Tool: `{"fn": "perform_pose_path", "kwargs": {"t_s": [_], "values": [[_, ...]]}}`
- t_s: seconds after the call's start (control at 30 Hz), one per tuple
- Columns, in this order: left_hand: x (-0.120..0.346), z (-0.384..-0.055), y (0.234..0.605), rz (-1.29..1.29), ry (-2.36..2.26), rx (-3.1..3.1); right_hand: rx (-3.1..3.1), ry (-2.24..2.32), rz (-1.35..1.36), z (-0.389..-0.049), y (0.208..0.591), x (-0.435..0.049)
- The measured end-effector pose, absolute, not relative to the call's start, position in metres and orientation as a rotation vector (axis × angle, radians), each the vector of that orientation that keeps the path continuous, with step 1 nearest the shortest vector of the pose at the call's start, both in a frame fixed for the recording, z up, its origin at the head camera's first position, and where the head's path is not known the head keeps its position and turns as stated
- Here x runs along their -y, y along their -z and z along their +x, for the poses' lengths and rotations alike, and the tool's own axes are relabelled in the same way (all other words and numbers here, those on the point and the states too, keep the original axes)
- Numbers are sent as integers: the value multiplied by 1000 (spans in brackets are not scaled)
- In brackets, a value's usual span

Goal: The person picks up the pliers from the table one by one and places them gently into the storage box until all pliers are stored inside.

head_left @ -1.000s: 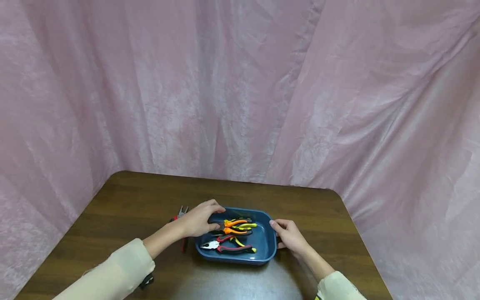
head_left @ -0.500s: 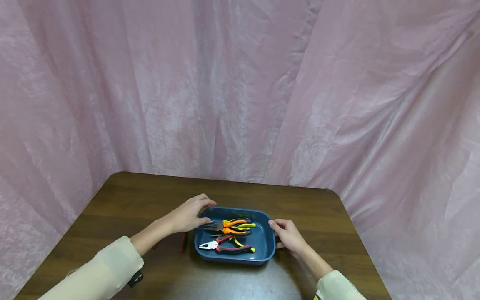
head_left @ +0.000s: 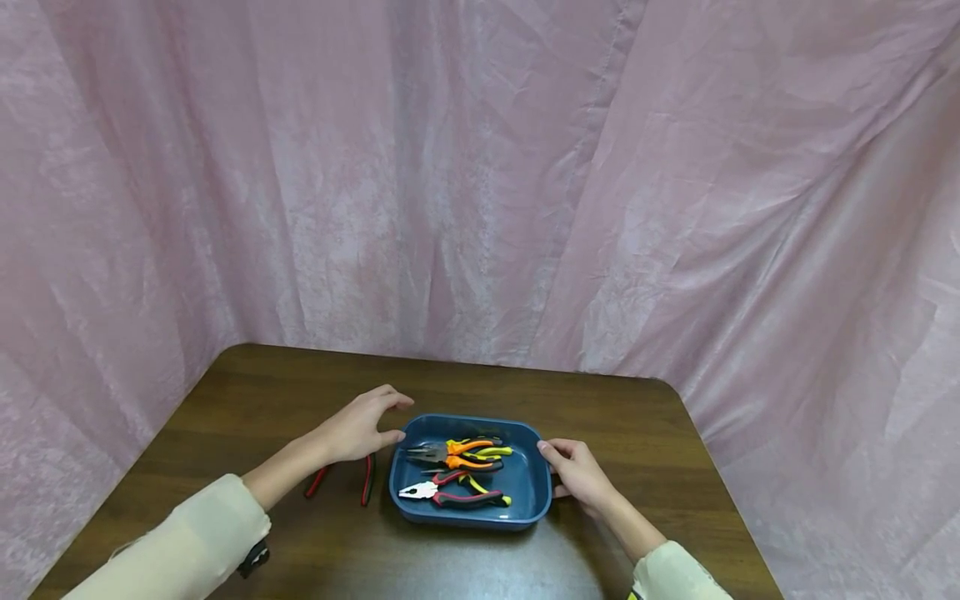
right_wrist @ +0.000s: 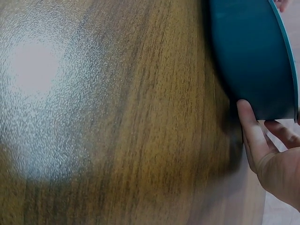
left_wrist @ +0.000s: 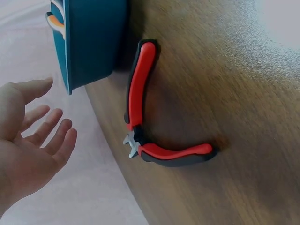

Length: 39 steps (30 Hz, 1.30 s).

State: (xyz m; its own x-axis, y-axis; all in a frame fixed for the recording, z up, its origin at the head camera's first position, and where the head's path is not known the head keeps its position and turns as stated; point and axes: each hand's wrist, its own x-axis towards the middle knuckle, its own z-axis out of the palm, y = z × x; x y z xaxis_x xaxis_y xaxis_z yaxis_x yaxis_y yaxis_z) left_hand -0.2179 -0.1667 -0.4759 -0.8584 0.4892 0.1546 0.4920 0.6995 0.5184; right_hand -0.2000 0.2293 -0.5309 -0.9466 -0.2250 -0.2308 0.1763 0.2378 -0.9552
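Observation:
A blue rectangular tray (head_left: 534, 492) stands on the table with several pliers in it. Orange-and-black long-nose pliers (head_left: 474, 458) lie over a yellow-and-black handled pair (head_left: 498, 451). Nearer the front are red-and-black combination pliers (head_left: 471, 500). My left hand (head_left: 356, 428) hovers at the tray's left end, fingers spread and holding nothing. In the left wrist view, red-and-black handled cutters (left_wrist: 139, 86) lie on the table, handles spread wide; my forearm partly covers them in the head view. My right hand (head_left: 581, 477) holds the tray's right end, thumb at the rim and fingers against the outer wall.
The brown wooden table (head_left: 600, 400) has rounded far corners. Pink curtains (head_left: 480, 183) hang behind and along its sides. A dark strap (head_left: 253, 558) shows below my left sleeve.
My left hand has drawn back leftward from over the pliers to outside the tray's left end, uncovering the long-nose jaws. The right hand and tray have stayed nearly still.

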Motion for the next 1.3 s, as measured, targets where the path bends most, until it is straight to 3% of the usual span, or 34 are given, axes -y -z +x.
{"fn": "perform_pose_path", "kwargs": {"t_s": [1.3], "values": [[210, -206, 497, -470, 637, 3039, -2190, 1764, -16, -201, 531, -228]]}}
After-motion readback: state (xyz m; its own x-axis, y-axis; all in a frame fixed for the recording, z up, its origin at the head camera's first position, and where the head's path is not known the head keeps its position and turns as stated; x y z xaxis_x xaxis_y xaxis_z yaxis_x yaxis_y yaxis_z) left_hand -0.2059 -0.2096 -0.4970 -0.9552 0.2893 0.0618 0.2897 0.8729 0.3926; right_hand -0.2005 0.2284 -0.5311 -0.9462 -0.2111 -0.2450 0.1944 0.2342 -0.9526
